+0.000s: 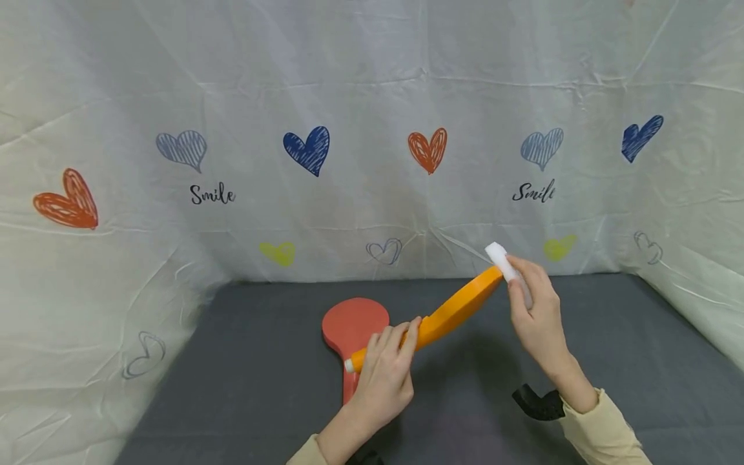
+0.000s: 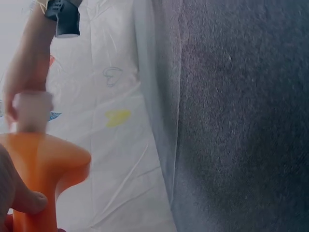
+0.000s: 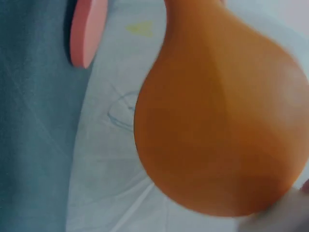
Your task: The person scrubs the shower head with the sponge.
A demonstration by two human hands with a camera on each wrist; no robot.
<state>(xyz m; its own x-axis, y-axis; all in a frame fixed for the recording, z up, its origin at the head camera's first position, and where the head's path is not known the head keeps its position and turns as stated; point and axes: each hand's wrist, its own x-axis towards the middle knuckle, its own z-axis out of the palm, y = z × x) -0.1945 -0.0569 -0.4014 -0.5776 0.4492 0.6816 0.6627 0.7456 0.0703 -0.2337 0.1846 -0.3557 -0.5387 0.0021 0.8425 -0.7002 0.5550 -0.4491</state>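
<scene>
My left hand (image 1: 383,371) grips the handle of an orange paddle (image 1: 459,308), with the white-tipped handle end poking out past the fingers. The paddle is held up over the table, its round head tilted up to the right. Between the thumb and fingers of my right hand (image 1: 540,316) is a white sponge-like block (image 1: 501,258), right at the far rim of the paddle head. In the right wrist view the broad face of the orange paddle (image 3: 217,121) fills much of the picture, and the white block (image 3: 280,215) is blurred at its edge.
A red paddle (image 1: 356,323) lies on the dark grey table (image 1: 261,387), its handle partly hidden behind my left hand. A white curtain (image 1: 360,84) printed with hearts and "Smile" hangs behind the table and along its sides.
</scene>
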